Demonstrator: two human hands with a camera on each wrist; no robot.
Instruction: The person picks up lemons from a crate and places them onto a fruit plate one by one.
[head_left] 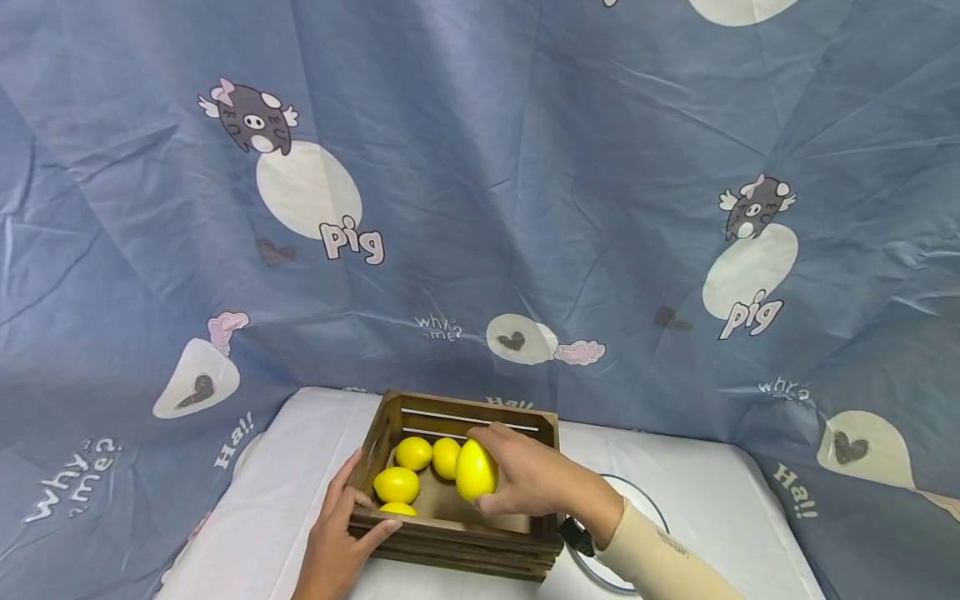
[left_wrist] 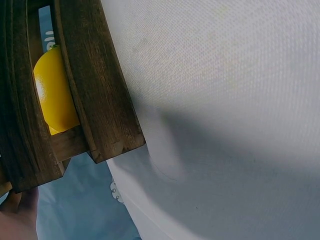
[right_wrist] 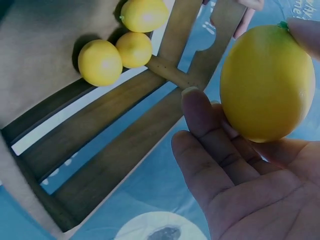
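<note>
A dark wooden slatted crate [head_left: 465, 537] stands on the white surface. Inside, along its left part, lie several yellow lemons [head_left: 397, 485], also seen in the right wrist view as lemons [right_wrist: 100, 62]. My right hand [head_left: 525, 471] pinches another lemon [right_wrist: 267, 82] over the crate, its green stem end near a fingertip. My left hand [head_left: 337, 525] grips the crate's left front corner, thumb on the front rim and fingers over the left side. Through a slat gap in the left wrist view, one lemon [left_wrist: 55, 92] shows; little of that hand is visible there.
Under my right forearm lies a white round plate [head_left: 643, 498] with a dark rim, partly covered by the sleeve. A black strap [head_left: 576, 536] circles my right wrist. Behind the white table [head_left: 690, 475] hangs a blue printed cloth [head_left: 450, 208].
</note>
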